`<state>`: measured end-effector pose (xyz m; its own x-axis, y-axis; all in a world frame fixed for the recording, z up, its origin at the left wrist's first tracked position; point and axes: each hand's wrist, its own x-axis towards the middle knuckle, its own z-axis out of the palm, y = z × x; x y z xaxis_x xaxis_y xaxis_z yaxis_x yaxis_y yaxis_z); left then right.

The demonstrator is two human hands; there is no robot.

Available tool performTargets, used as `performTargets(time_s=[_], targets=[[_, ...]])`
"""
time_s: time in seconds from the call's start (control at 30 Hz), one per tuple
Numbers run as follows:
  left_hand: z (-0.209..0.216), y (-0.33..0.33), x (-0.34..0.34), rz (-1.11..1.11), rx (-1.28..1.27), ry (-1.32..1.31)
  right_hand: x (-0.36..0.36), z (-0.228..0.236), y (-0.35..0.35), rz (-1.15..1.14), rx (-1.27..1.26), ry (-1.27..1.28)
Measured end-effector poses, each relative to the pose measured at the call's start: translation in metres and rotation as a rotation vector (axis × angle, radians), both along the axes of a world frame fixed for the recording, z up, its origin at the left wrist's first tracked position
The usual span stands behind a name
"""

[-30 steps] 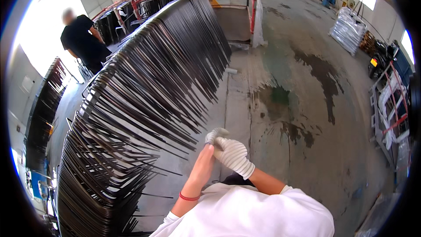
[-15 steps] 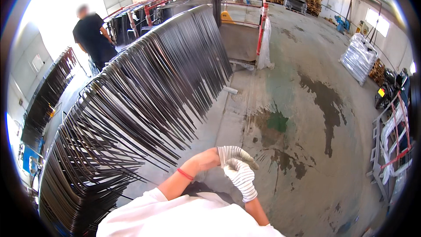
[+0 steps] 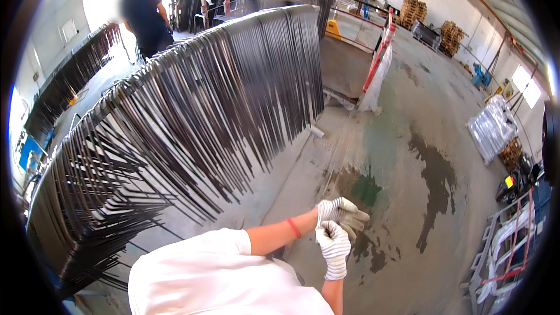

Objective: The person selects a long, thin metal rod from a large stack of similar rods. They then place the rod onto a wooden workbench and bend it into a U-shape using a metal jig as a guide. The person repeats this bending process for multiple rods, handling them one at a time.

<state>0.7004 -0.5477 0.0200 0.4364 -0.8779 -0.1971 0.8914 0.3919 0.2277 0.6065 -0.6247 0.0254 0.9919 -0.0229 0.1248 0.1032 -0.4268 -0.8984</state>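
Observation:
Both my hands wear white knitted gloves with grey stripes, and they meet in front of my white shirt. My left hand (image 3: 348, 216) is stretched out with its fingers apart, its palm side greyish. A red band (image 3: 294, 228) circles my left wrist. My right hand (image 3: 334, 244) is closed at the heel of the left one, its fingers pinching the edge of the left glove; the fingertips are partly hidden. To the left of my arms stands a long row of black bent metal tube frames (image 3: 233, 70), hung closely side by side.
A person in dark clothes (image 3: 146, 14) stands beyond the row, near another row of frames (image 3: 70, 76). A red-railed cart (image 3: 379, 52) is ahead. Wrapped goods (image 3: 493, 128), a metal rack (image 3: 501, 251) and pallets (image 3: 413, 11) stand right and far. Dark stains (image 3: 434, 181) mark the floor.
My view has tilted and shifted. My hands have moved right, still together, and the left fingers have straightened. The person beyond the row has turned away.

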Motion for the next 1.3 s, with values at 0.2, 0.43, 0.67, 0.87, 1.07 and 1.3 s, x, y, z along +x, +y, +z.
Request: performTargets(time_s=[0.2, 0.43, 0.67, 0.87, 1.07, 1.3], targets=[[0.009, -0.014, 0.093, -0.227, -0.126, -0.275, 0.082, 0.031, -0.023, 0.016, 0.186, 0.274], [0.023, -0.006, 0.152, -0.022, -0.321, -0.199, 0.162, 0.049, -0.017, 0.158, 0.185, 0.343], [0.045, 0.041, 0.205, 0.243, -0.256, -0.417, 0.233, 0.047, 0.013, 0.437, 0.371, 0.498], [0.064, 0.065, 0.235, 0.721, -0.079, -0.600, 0.287, 0.057, 0.027, 0.739, 0.164, 0.303], [0.071, 0.076, 0.289, 1.126, 0.055, -0.391, 0.364, 0.080, 0.032, 1.049, 0.016, 0.004], [0.069, 0.135, 0.316, 1.328, 0.644, -0.510, 0.452, 0.102, 0.039, 1.277, -0.036, 0.393]])
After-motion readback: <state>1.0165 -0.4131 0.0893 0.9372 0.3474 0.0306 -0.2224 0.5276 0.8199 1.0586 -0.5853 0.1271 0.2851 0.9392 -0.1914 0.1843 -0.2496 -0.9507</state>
